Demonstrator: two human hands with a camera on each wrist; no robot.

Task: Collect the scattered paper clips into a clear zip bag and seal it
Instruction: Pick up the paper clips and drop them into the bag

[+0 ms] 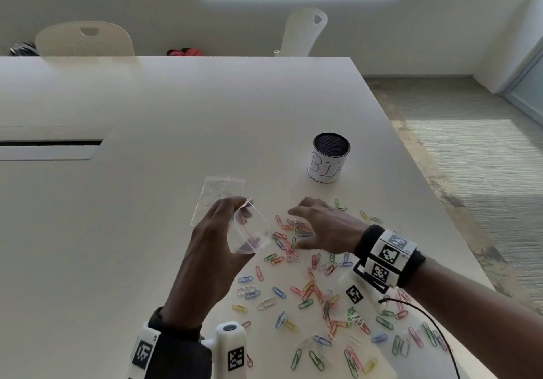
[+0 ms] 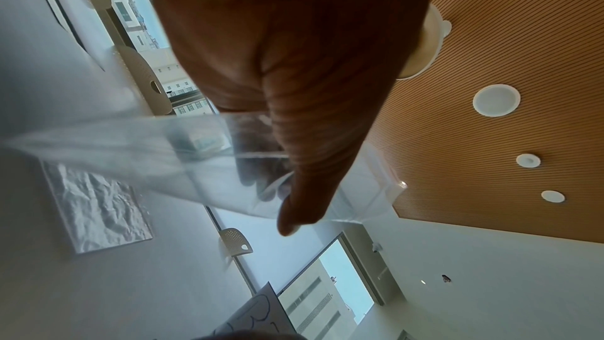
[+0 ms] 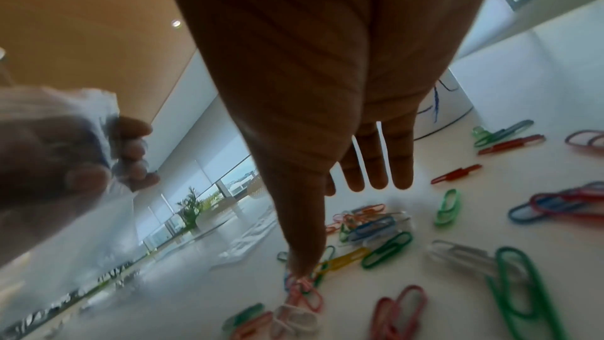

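Note:
My left hand (image 1: 226, 226) holds a clear zip bag (image 1: 254, 231) above the table, pinching its rim so the mouth gapes toward the right; in the left wrist view the thumb (image 2: 310, 164) presses the bag (image 2: 147, 154). Many coloured paper clips (image 1: 308, 293) lie scattered on the white table (image 1: 147, 231). My right hand (image 1: 298, 228) hovers spread over a small heap of clips (image 3: 376, 221), fingers (image 3: 376, 164) straight, thumb tip down among the clips. In the right wrist view the bag (image 3: 65, 216) is at the left. I cannot tell if clips are inside it.
A second clear bag (image 1: 219, 192) lies flat on the table behind my left hand. A mesh cup labelled BIN (image 1: 327, 158) stands beyond the clips. The table's right edge (image 1: 426, 202) runs close to the clips. Two white chairs stand at the far side.

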